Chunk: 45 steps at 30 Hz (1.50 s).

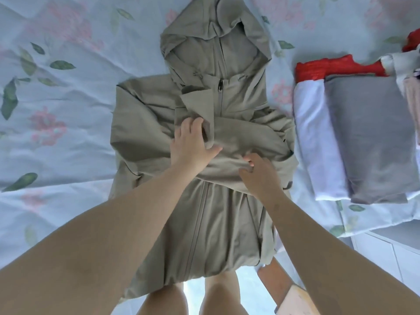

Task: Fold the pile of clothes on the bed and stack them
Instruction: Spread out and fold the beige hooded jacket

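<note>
Working over a bed [68, 98] dressed in a pale floral sheet, broad enough to serve as a folding surface. Laid out in its middle, front up and zipped shut, a khaki hooded jacket [227, 223]. Hood [216, 30] pointing away and hem hanging off the near edge, presumably to get the body flat and even for folding.

Parked well apart to the right, a stack of folded clothes. Grey garment [368, 137] on top, white garment [318, 142] beneath and jutting out leftward, red garment [322, 67] at the far end. Likely set there to leave the middle free and to take the jacket once it is folded.

Brought inward over the chest, both arms of the jacket: one sleeve [245, 137] running across from the right side, the other's cuff [197, 101] doubled back beside the zip [220, 87].

Pressing down on that crossing with the left hand [193, 142], fingers straight and fanned, thumb out, seemingly to pin the layers. Pinching a ridge of the crossing sleeve with the right hand [259, 173], fingers curled round the cloth, probably to draw out slack.

Judged as the sleeve-tucking step. Folding the body and stacking not yet done.
</note>
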Available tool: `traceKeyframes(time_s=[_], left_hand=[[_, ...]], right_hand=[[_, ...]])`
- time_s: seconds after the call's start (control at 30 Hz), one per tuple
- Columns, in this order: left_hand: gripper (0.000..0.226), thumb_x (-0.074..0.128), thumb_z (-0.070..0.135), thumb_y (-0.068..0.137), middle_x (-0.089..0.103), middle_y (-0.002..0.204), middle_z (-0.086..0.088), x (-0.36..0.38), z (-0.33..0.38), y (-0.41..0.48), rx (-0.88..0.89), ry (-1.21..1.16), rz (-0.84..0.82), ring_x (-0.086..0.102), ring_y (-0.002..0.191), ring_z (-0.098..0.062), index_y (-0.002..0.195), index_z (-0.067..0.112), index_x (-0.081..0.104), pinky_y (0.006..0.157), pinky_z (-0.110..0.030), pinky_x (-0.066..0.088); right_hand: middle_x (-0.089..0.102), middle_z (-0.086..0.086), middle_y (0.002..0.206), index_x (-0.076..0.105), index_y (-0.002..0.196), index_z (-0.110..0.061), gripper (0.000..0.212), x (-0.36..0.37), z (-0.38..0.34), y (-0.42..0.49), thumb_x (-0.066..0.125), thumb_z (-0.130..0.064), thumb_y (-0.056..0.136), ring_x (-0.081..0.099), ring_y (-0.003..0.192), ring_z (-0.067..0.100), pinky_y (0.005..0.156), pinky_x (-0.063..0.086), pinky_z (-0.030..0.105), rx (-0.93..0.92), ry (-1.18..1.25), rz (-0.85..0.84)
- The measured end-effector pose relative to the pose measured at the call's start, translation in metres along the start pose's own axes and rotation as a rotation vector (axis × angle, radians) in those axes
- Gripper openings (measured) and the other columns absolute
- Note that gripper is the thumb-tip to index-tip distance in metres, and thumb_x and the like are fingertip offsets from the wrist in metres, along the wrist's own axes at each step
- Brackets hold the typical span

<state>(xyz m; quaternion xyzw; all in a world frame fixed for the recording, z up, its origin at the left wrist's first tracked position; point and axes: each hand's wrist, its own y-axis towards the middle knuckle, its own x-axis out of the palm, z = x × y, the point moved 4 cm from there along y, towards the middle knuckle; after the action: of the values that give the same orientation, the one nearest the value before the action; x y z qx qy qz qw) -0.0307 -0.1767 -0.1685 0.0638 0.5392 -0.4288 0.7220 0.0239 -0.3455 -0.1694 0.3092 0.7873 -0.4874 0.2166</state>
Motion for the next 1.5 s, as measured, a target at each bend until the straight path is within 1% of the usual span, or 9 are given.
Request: traceKeyframes(time_s=[0.13, 0.3, 0.47, 0.73, 0.87, 1.03, 1.27, 1.4, 1.5], left_hand=[[0.094, 0.067, 0.047, 0.081, 0.030, 0.149, -0.009, 0.011, 0.000, 0.022, -0.361, -0.207, -0.032, 0.032, 0.135, -0.030, 0.148, 0.009, 0.013, 0.107, -0.042, 0.030], [0.041, 0.063, 0.010, 0.087, 0.055, 0.110, -0.007, 0.007, -0.010, 0.028, -0.722, -1.084, -0.034, 0.053, 0.081, -0.020, 0.124, 0.007, 0.045, 0.063, -0.025, 0.046], [0.022, 0.040, 0.013, 0.091, 0.069, 0.080, -0.004, -0.031, -0.054, 0.007, -0.763, -1.795, -0.036, 0.063, 0.082, -0.022, 0.092, 0.013, 0.062, 0.075, -0.031, 0.052], [0.033, 0.046, 0.036, 0.095, 0.070, 0.113, 0.000, -0.067, -0.102, -0.008, -0.715, -1.720, 0.178, 0.067, 0.101, -0.018, 0.122, 0.022, 0.060, 0.075, -0.034, 0.054], [0.035, 0.047, 0.043, 0.095, 0.070, 0.112, 0.000, -0.078, -0.115, -0.013, -0.836, -1.726, 0.277, 0.067, 0.099, -0.020, 0.122, 0.025, 0.060, 0.077, -0.036, 0.054], [0.021, 0.055, 0.038, 0.092, 0.071, 0.101, 0.005, -0.091, -0.121, -0.016, -0.914, -1.664, 0.352, 0.068, 0.090, -0.016, 0.107, 0.027, 0.065, 0.062, -0.032, 0.055], [0.005, 0.059, 0.028, 0.092, 0.068, 0.083, 0.009, -0.096, -0.116, -0.019, -0.919, -1.600, 0.408, 0.066, 0.071, -0.008, 0.089, 0.026, 0.063, 0.051, -0.023, 0.051], [0.024, 0.052, 0.015, 0.093, 0.063, 0.115, -0.009, -0.103, -0.118, -0.019, -0.675, -0.831, 0.574, 0.060, 0.102, -0.024, 0.115, 0.007, 0.059, 0.080, -0.028, 0.045], [0.044, 0.052, -0.005, 0.081, 0.055, 0.124, -0.022, -0.080, -0.087, -0.029, -0.009, 0.003, 0.375, 0.053, 0.108, -0.040, 0.124, 0.000, 0.055, 0.085, -0.043, 0.044]], right_hand=[[0.049, 0.005, 0.127, 0.052, 0.129, -0.019, 0.041, 0.012, 0.010, -0.001, 0.049, -0.016, 0.089, 0.044, 0.118, 0.025, 0.101, 0.037, 0.039, -0.039, -0.082, -0.024], [0.061, 0.007, 0.113, 0.061, 0.118, -0.016, 0.035, -0.009, 0.010, 0.007, 0.047, -0.010, 0.087, 0.054, 0.102, 0.027, 0.087, 0.040, 0.031, -0.049, 0.116, 0.280], [0.060, 0.010, 0.116, 0.064, 0.111, -0.013, 0.046, -0.063, 0.020, 0.031, 0.037, 0.007, 0.081, 0.051, 0.105, 0.026, 0.082, 0.037, 0.027, 0.062, 0.153, 0.499], [0.057, 0.003, 0.091, 0.056, 0.108, -0.012, 0.032, -0.051, 0.039, 0.058, 0.069, -0.025, 0.081, 0.055, 0.089, 0.026, 0.078, 0.046, 0.035, 0.158, -0.014, 0.015], [0.050, 0.001, 0.063, 0.055, 0.072, -0.011, 0.022, -0.086, 0.048, 0.051, 0.064, -0.026, 0.083, 0.049, 0.072, 0.023, 0.068, 0.041, 0.032, 0.248, 0.344, 0.443], [0.053, 0.014, 0.113, 0.057, 0.097, -0.014, 0.014, -0.115, 0.059, 0.027, 0.047, -0.010, 0.089, 0.052, 0.108, 0.031, 0.087, 0.034, 0.026, 0.363, 0.508, 0.937], [0.047, 0.000, 0.127, 0.059, 0.120, -0.027, 0.040, -0.047, 0.011, 0.042, 0.063, -0.023, 0.081, 0.045, 0.119, 0.024, 0.102, 0.036, 0.035, -0.059, -0.054, 0.125], [0.049, 0.003, 0.122, 0.058, 0.119, -0.019, 0.032, -0.030, -0.006, 0.034, 0.057, -0.019, 0.087, 0.050, 0.109, 0.022, 0.086, 0.035, 0.025, -0.019, 0.140, 0.230], [0.051, 0.006, 0.122, 0.055, 0.123, -0.016, 0.034, -0.015, -0.016, 0.031, 0.055, -0.017, 0.088, 0.049, 0.111, 0.021, 0.080, 0.029, 0.019, -0.030, 0.161, 0.187]])
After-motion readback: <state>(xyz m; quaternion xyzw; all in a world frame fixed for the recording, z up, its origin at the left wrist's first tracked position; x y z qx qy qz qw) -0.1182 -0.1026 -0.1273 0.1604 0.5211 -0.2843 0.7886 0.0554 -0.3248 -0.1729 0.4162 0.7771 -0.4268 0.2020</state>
